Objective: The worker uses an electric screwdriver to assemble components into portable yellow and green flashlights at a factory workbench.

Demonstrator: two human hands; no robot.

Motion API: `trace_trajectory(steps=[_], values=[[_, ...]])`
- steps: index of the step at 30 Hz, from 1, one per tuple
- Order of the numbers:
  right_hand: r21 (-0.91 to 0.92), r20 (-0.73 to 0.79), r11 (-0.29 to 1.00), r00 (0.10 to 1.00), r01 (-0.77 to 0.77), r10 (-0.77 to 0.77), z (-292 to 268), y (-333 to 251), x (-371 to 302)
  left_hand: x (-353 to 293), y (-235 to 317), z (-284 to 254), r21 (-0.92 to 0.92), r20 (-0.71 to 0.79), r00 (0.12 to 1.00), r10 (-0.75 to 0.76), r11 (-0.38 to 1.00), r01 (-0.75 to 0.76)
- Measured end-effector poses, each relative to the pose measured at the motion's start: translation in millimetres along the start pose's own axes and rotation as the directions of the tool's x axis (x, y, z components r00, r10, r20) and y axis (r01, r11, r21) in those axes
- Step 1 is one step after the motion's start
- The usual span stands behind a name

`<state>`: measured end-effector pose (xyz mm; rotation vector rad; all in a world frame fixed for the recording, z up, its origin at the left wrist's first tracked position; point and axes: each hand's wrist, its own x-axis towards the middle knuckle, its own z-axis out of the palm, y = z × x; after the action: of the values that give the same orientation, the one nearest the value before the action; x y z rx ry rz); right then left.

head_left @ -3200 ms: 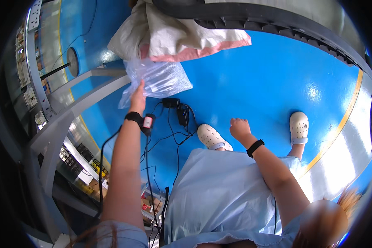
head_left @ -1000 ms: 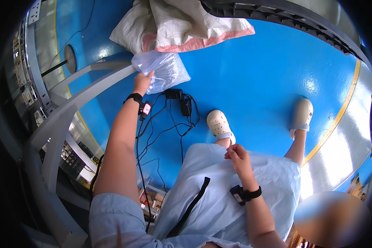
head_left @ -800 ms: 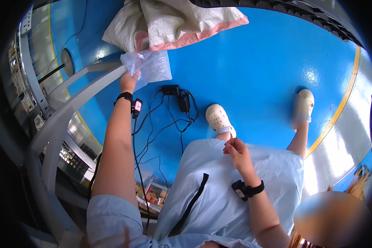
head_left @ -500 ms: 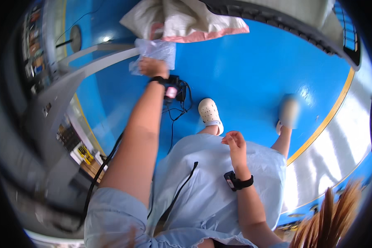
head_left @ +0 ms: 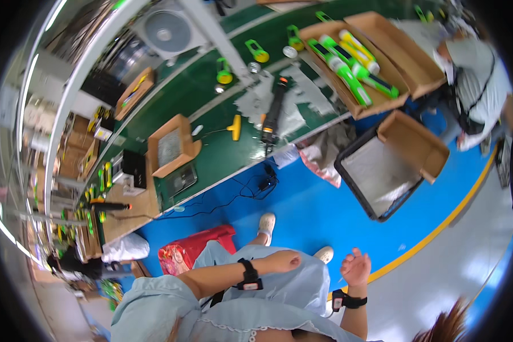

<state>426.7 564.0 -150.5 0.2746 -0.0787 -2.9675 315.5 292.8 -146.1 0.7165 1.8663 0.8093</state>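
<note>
My left hand (head_left: 283,261) hangs over my lap with its fingers curled in, and nothing shows in it. My right hand (head_left: 356,268) is raised to the right, open, palm up with loosely bent fingers apart. Neither hand touches anything; both wrists wear black straps with small boxes. Ahead stands a green workbench (head_left: 219,157). A black power screwdriver with orange ends (head_left: 275,111) lies on it, beside a yellow T-handle tool (head_left: 234,127). A cardboard box (head_left: 356,111) holds several green and yellow flashlights. A pale plastic bag (head_left: 286,156) is partly visible under the bench edge.
A black crate (head_left: 376,215) with a cardboard box (head_left: 439,154) in it stands on the blue floor. A red bag (head_left: 196,246) lies near my left. Cables (head_left: 233,196) trail under the bench. Another person (head_left: 484,85) sits at the far right.
My left hand has drawn back from the plastic bag under the bench to my lap. My right hand has opened out. The view has lifted, bringing the bench top into sight.
</note>
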Motion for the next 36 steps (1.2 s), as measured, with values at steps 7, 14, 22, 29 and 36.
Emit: trace_trajectory(steps=[7,14,22,29,36], values=[[-0.156,-0.592,-0.961,0.801,-0.228,-0.094,57,41,-7,-205,26,-33,0.189,-0.700,0.709,-0.086,0.935,0.300],[-0.539,-0.189,-0.832,0.945,0.127,0.267,82,195,52,-401,-51,94,-0.193,-0.751,0.464,-0.470,0.828,0.526],[-0.499,-0.168,-0.843,0.932,0.200,0.321,83,417,19,-571,-170,255,-0.468,-0.560,0.507,-0.656,0.755,0.460],[-0.874,-0.345,-0.482,0.776,-0.061,0.528,146,577,47,-676,-215,173,-0.621,-0.589,0.386,-0.710,0.704,0.345],[-0.874,0.098,-0.429,0.947,0.229,0.306,175,737,236,-680,-261,66,-0.642,-0.692,0.231,-0.684,0.730,0.236]])
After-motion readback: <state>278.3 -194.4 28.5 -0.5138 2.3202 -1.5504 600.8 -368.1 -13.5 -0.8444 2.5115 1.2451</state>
